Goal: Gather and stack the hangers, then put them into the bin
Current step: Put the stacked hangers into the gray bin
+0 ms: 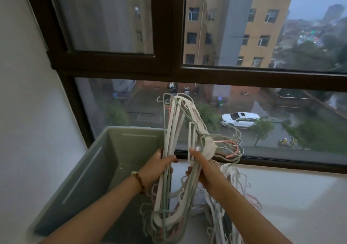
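A thick bundle of white, green and pink hangers (pixel 175 123) stands on end between my hands, its hooks (pixel 236 148) pointing right toward the window. My left hand (pixel 159 166) grips the bundle's left side, fingers curled round the bars. My right hand (pixel 203 166) grips the right side near the hooks. The bundle's lower end hangs over the right edge of the grey-green plastic bin (pixel 112 150), which stands open at the left. More white and pink hangers (pixel 234 187) lie in a loose heap on the sill under my right arm.
The white windowsill (pixel 291 197) stretches to the right. A dark-framed window (pixel 169 71) rises directly behind the bin and hangers. A white wall (pixel 28 112) closes the left side next to the bin.
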